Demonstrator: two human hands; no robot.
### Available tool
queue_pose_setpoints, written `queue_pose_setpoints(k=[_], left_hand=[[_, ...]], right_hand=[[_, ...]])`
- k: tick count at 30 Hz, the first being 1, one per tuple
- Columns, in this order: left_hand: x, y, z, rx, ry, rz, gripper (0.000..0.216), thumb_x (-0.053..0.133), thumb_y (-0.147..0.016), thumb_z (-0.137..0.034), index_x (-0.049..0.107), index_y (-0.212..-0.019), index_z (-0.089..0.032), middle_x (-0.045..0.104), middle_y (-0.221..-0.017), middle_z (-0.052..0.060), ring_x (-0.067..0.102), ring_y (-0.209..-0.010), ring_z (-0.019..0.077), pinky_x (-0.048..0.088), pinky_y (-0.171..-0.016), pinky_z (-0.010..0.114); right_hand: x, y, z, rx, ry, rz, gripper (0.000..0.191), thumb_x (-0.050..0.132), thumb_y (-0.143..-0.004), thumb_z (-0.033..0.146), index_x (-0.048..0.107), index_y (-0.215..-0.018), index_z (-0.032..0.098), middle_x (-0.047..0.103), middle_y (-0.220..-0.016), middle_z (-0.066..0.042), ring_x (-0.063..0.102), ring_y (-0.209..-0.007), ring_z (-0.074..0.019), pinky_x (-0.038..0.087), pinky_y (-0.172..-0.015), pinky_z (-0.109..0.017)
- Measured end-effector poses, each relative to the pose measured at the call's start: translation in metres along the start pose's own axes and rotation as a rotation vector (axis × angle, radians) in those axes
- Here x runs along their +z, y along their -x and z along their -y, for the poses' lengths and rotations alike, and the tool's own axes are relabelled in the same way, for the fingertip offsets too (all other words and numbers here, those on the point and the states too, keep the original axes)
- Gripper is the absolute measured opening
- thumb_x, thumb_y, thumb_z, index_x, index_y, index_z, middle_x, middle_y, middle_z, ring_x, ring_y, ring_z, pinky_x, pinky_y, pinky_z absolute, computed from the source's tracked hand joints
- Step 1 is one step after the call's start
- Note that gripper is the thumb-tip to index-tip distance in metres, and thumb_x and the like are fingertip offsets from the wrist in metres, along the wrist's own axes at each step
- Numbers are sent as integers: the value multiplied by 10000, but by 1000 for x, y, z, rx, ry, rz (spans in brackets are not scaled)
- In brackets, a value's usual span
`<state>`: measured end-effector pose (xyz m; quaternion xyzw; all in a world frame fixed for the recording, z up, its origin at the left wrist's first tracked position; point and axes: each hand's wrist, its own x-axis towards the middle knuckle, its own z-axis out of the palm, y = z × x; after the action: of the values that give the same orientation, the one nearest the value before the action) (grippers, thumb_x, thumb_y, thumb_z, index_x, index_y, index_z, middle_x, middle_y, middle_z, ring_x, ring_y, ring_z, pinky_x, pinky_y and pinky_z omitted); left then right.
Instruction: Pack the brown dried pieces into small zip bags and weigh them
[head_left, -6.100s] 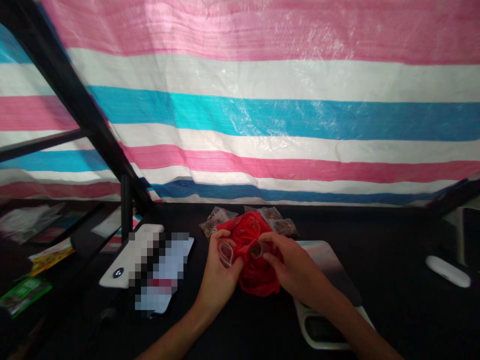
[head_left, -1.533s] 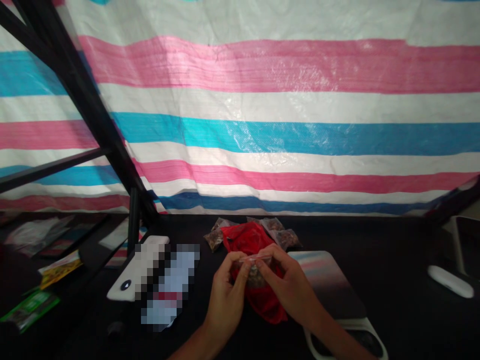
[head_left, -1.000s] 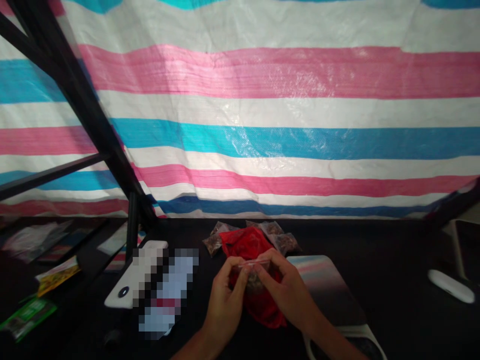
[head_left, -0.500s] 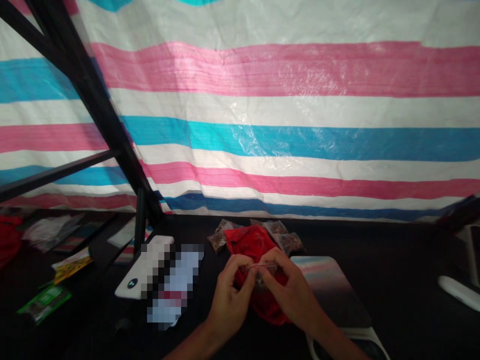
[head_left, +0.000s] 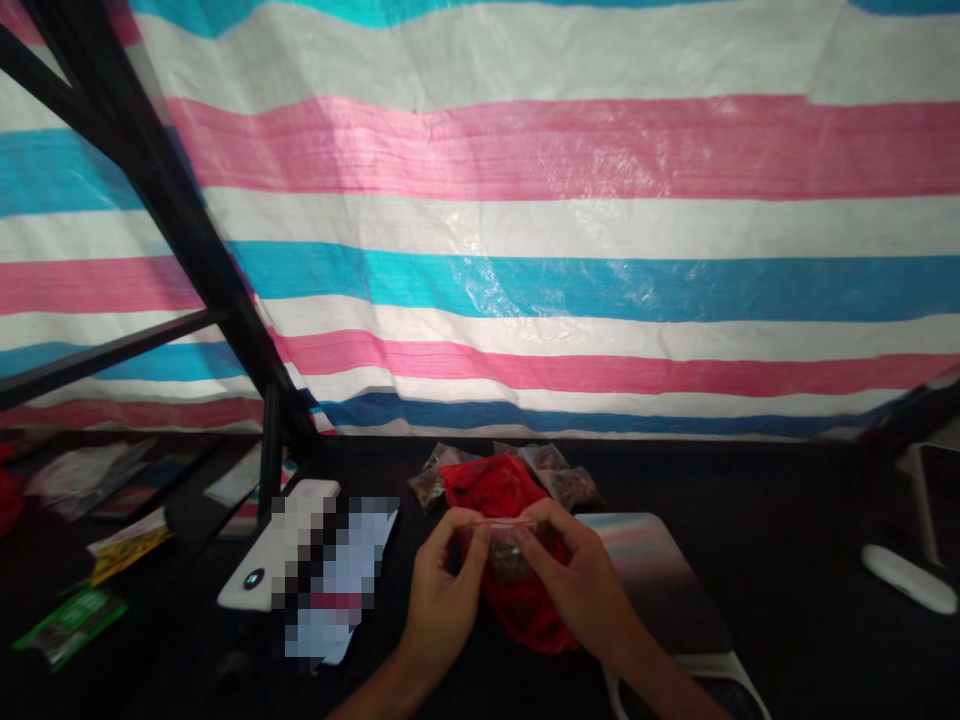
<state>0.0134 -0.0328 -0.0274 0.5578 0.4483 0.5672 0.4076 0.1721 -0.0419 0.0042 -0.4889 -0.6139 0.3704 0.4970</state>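
My left hand (head_left: 442, 592) and my right hand (head_left: 577, 585) meet over a red plastic bag (head_left: 517, 600) on the dark table. Together they pinch the top edge of a small clear zip bag (head_left: 504, 545) with brownish contents, one hand at each end. The fingers of both hands are closed on its strip. Behind the red bag lie several more small clear packets (head_left: 559, 472) of the same brown stuff.
A white phone-like device (head_left: 259, 570) and a blurred card lie to the left. A scale with a shiny platform (head_left: 660, 590) sits right of my hands. A white mouse-like object (head_left: 907, 578) is far right. Black frame bars (head_left: 187, 240) and a striped tarp (head_left: 570, 220) stand behind. Packets (head_left: 71, 620) lie far left.
Earlier my hands held a small bag open over the red bag; now they pinch its top edge together. Over the last second the hands barely move; the view shifts slightly.
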Motion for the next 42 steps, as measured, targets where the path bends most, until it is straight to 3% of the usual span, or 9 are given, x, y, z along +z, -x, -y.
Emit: queue_pose_setpoints(k=[5,10,14,24,33,42], left_hand=[[-1,0,-5,46,13,69,255,644,-912,-417,632,-821,-179,636,-809,20,616,-786,169,518,-739,247],[-3,1,-10,120,-9,94,260,600,-942,-396,590,-790,-185,599,-798,18,585,-786,165,503,-747,249],[-3,1,-12,142,-21,79,263,585,-950,-388,579,-778,-189,604,-805,22,592,-799,171,503,-750,253],[-4,-1,-6,86,-13,40,190,601,-921,-343,625,-817,-185,622,-795,17,586,-764,168,498,-709,244],[-2,-2,-4,120,88,71,197,579,-891,-260,512,-717,-195,561,-767,2,545,-735,147,471,-688,226],[-2,0,-5,135,79,149,189,547,-914,-241,517,-734,-194,548,-770,-2,530,-747,149,452,-709,241]], right_hand=[[-1,2,4,-1,17,-41,244,654,-873,409,628,-734,211,620,-724,18,559,-691,-157,463,-657,-260],[1,5,4,8,-21,-57,230,644,-895,432,688,-874,207,696,-843,-27,634,-795,-198,502,-764,-304],[5,5,3,12,-26,-99,259,646,-885,469,663,-863,211,689,-828,-33,643,-782,-213,511,-747,-319],[8,7,6,-31,9,-5,230,573,-930,424,621,-844,217,630,-829,-10,608,-789,-185,492,-748,-280],[9,7,1,-27,22,25,149,597,-912,351,638,-896,208,632,-884,-17,605,-843,-193,460,-784,-297],[10,5,5,-90,27,45,133,616,-894,272,633,-778,210,602,-857,-10,588,-818,-175,444,-770,-288]])
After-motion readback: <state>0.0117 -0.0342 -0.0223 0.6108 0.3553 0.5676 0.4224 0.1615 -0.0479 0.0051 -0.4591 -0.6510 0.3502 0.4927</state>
